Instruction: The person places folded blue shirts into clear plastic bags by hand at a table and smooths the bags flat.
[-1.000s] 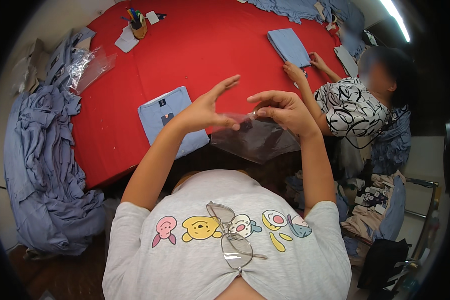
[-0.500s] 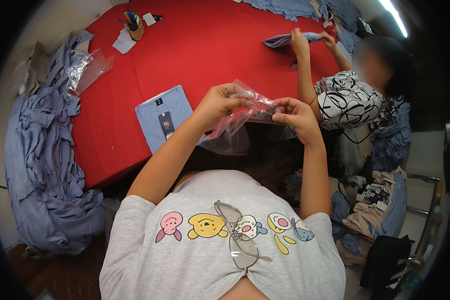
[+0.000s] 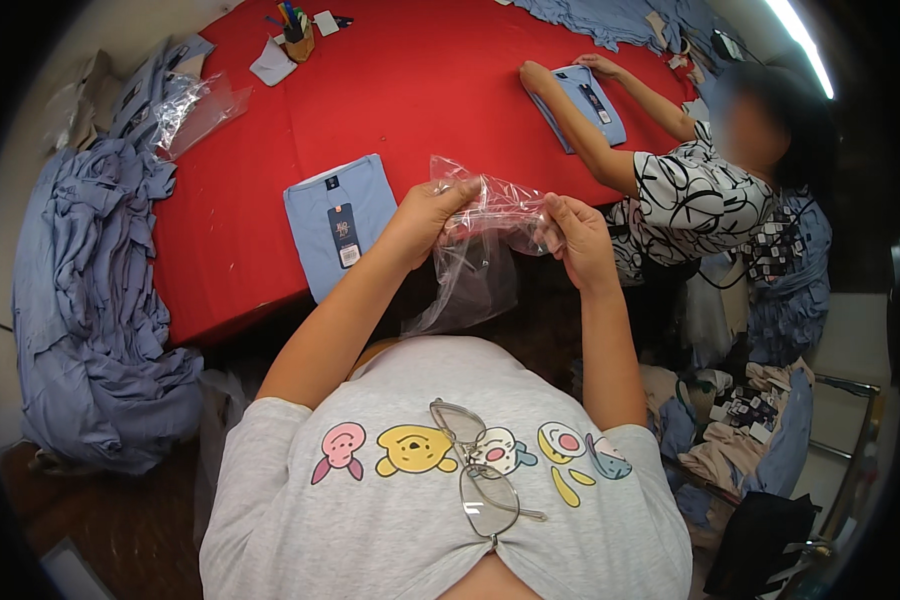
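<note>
Up on the red table (image 3: 440,90), a folded light-blue garment (image 3: 338,222) lies flat just ahead of the person, with a long dark hang tag (image 3: 343,228) down its middle that ends in a small white label. Farther left, near the table's edge, crumpled clear plastic wrappers (image 3: 198,105) rest on more folded blue pieces, and a heap of loose blue-grey garments (image 3: 90,300) hangs beside the table. At the far end stands a small cup of pens (image 3: 295,30) with a white card beside it.

Both of the person's hands are raised over the near edge of the table, holding a clear plastic bag (image 3: 475,250) between them. The left hand (image 3: 428,212) is closed on the bag's upper left edge, thumb and fingers pinched together. The right hand (image 3: 575,232) grips the opposite end, fingers curled around bunched film; whether it holds one layer or both is hard to tell through the glare. The bag's top is stretched between the two hands and the rest droops below them, off the table, to the right of the folded garment.

Across the table, a co-worker in a black-and-white patterned top presses both hands on another folded blue garment (image 3: 585,100) with a dark tag.
</note>
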The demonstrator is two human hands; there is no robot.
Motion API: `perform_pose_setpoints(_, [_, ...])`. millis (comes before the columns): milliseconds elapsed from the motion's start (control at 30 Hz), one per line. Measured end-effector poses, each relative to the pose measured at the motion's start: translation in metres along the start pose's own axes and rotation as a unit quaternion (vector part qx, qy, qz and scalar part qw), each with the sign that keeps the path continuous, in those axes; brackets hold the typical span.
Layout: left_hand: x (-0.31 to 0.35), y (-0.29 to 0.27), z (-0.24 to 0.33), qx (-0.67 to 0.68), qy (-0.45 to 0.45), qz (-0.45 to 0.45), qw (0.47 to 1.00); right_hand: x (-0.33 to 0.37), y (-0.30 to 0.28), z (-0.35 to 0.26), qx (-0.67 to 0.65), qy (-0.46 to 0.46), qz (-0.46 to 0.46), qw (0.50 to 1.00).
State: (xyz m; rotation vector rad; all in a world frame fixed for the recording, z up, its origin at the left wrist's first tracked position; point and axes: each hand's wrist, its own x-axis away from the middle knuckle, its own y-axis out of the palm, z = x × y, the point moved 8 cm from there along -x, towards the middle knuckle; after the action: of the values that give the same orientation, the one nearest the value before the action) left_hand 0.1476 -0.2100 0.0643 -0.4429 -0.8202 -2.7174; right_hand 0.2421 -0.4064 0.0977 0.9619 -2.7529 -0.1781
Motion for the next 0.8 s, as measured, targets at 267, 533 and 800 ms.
perform_pose_setpoints(267, [-0.014, -0.031, 0.023, 0.269, 0.102, 0.017, 0.957, 0.013, -0.053, 0.069, -0.088, -0.017, 0.329, 0.940])
perform_pose_setpoints(533, [0.004, -0.076, 0.029, 0.306, 0.153, 0.159, 0.926, 0.028, 0.049, 0.136, -0.353, 0.124, 0.008, 0.927])
perform_pose_setpoints(800, [0.089, -0.176, -0.090, -0.137, 0.010, 0.113, 0.984, 0.008, -0.019, 0.084, -0.120, 0.019, 0.137, 0.983])
